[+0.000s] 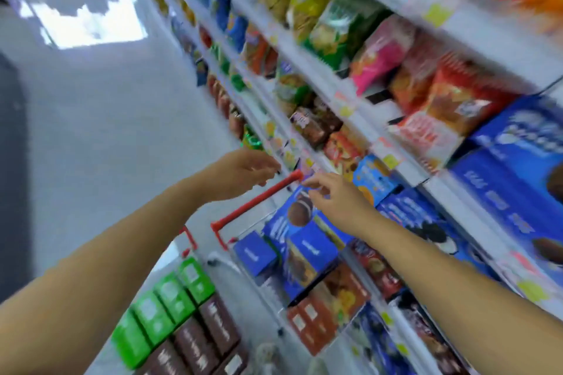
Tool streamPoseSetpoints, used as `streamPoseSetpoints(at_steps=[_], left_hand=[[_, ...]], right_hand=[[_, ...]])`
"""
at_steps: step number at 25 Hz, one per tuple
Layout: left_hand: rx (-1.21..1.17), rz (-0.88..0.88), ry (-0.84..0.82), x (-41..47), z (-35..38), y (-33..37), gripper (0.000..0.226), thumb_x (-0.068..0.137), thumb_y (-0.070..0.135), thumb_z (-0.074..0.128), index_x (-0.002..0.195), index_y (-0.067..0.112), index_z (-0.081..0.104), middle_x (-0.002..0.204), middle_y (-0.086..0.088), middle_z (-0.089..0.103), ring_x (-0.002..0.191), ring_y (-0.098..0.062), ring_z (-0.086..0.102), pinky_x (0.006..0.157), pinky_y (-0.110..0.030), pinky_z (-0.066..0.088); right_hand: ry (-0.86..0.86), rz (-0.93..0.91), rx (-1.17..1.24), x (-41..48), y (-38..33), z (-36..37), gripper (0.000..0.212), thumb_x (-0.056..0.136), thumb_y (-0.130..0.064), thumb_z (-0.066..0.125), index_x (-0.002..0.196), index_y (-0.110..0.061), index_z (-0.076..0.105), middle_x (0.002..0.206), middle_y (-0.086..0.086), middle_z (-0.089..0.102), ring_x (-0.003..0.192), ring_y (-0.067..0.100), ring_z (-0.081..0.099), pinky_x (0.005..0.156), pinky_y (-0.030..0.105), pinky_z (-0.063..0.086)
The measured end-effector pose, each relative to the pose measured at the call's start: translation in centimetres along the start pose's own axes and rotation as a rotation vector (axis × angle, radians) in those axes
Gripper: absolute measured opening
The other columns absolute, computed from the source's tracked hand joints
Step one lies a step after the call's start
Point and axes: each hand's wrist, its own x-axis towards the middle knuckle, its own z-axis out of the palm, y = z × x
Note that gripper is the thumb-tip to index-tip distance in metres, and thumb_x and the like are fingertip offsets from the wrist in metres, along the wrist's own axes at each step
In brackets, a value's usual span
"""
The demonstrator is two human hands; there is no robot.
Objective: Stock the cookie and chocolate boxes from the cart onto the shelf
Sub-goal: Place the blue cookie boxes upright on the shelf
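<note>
The view is tilted and blurred. The cart's red handle (256,201) runs across the middle. Behind the handle, the cart's upper basket holds a large blue chocolate-pie box (288,218), smaller blue boxes (255,253) and orange-brown cookie boxes (333,298). Lower down lie green boxes (170,295) and dark brown boxes (202,341). My left hand (243,170) hovers just above the handle's far end, fingers loosely curled, holding nothing. My right hand (333,196) reaches over the blue boxes with its fingers stretched toward the same end. I cannot tell whether either touches the handle.
Shelving (438,184) fills the right side. Its upper rows carry snack bags (338,27); large blue cookie boxes (505,183) stand at hand height and more boxes below. Pale aisle floor (100,131) stretches away on the left.
</note>
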Motion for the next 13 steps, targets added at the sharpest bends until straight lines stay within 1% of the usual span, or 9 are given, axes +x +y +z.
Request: streamPoseSetpoints(at_steps=[1, 2, 3, 4, 5, 7, 9, 11, 13], left_hand=[[-0.003, -0.061, 0.029, -0.5, 0.9, -2.9, 0.014, 0.094, 0.016, 0.058, 0.101, 0.024, 0.066, 0.101, -0.009, 0.07, 0.076, -0.012, 0.062, 0.066, -0.019, 0.048], [0.004, -0.125, 0.052, -1.0, 1.9, -5.6, 0.014, 0.093, 0.019, 0.059, 0.101, 0.027, 0.066, 0.1, -0.008, 0.071, 0.079, -0.014, 0.064, 0.071, -0.023, 0.05], [0.009, -0.197, 0.056, -1.6, 3.1, -8.0, 0.014, 0.092, 0.022, 0.06, 0.101, 0.029, 0.067, 0.1, -0.007, 0.072, 0.084, -0.017, 0.066, 0.077, -0.029, 0.053], [-0.01, -0.256, 0.043, -2.1, 4.3, -9.9, 0.015, 0.09, 0.025, 0.061, 0.102, 0.03, 0.067, 0.101, -0.006, 0.072, 0.088, -0.019, 0.068, 0.082, -0.032, 0.054], [-0.036, -0.306, 0.026, -2.6, 5.8, -11.5, 0.017, 0.09, 0.026, 0.061, 0.105, 0.029, 0.067, 0.102, -0.005, 0.072, 0.09, -0.019, 0.068, 0.083, -0.031, 0.055], [-0.058, -0.355, 0.004, -3.0, 8.2, -13.1, 0.023, 0.094, 0.023, 0.058, 0.115, 0.024, 0.066, 0.106, -0.001, 0.069, 0.091, -0.014, 0.064, 0.081, -0.024, 0.052], [-0.058, -0.381, 0.005, -3.2, 9.9, -13.9, 0.027, 0.096, 0.022, 0.054, 0.121, 0.022, 0.063, 0.11, 0.003, 0.065, 0.097, -0.012, 0.059, 0.089, -0.025, 0.049], [-0.056, -0.403, -0.008, -3.3, 11.3, -14.5, 0.029, 0.095, 0.023, 0.055, 0.124, 0.024, 0.06, 0.115, 0.006, 0.063, 0.102, -0.013, 0.058, 0.096, -0.029, 0.047], [-0.048, -0.43, -0.057, -3.3, 12.3, -14.8, 0.037, 0.093, 0.027, 0.06, 0.13, 0.028, 0.054, 0.125, 0.006, 0.059, 0.109, -0.014, 0.058, 0.1, -0.033, 0.047]], right_hand=[[-0.058, 0.067, -0.035, 0.6, 1.7, 2.4, 0.027, 0.099, -0.019, 0.049, 0.123, -0.016, 0.06, 0.118, 0.007, 0.058, 0.101, 0.021, 0.059, 0.074, 0.014, 0.038], [-0.118, 0.148, -0.086, 0.9, 3.6, 4.5, 0.033, 0.099, -0.023, 0.048, 0.131, -0.015, 0.055, 0.133, 0.01, 0.051, 0.115, 0.025, 0.054, 0.085, 0.019, 0.038], [-0.176, 0.243, -0.124, 1.1, 5.4, 6.5, 0.042, 0.1, -0.028, 0.048, 0.14, -0.015, 0.047, 0.146, 0.012, 0.039, 0.127, 0.028, 0.045, 0.097, 0.029, 0.038], [-0.22, 0.333, -0.167, 0.8, 6.9, 8.1, 0.053, 0.099, -0.035, 0.049, 0.146, -0.015, 0.036, 0.153, 0.013, 0.029, 0.135, 0.03, 0.037, 0.105, 0.038, 0.036], [-0.256, 0.405, -0.228, 0.5, 8.5, 9.7, 0.065, 0.097, -0.042, 0.051, 0.15, -0.014, 0.029, 0.155, 0.013, 0.023, 0.139, 0.031, 0.03, 0.109, 0.042, 0.034], [-0.246, 0.442, -0.422, -0.3, 10.4, 11.8, 0.082, 0.089, -0.058, 0.054, 0.151, -0.013, 0.023, 0.152, 0.011, 0.022, 0.139, 0.03, 0.025, 0.109, 0.041, 0.033], [-0.144, 0.419, -0.535, -0.8, 11.3, 13.4, 0.089, 0.081, -0.064, 0.059, 0.149, -0.019, 0.025, 0.149, 0.01, 0.021, 0.136, 0.03, 0.024, 0.106, 0.039, 0.036], [-0.101, 0.438, -0.502, -1.0, 11.7, 14.4, 0.088, 0.077, -0.061, 0.066, 0.147, -0.027, 0.025, 0.149, 0.013, 0.02, 0.135, 0.033, 0.025, 0.105, 0.041, 0.036], [-0.147, 0.46, -0.422, -1.4, 11.8, 15.2, 0.089, 0.077, -0.054, 0.069, 0.148, -0.034, 0.018, 0.147, 0.014, 0.023, 0.134, 0.034, 0.027, 0.103, 0.041, 0.039]])
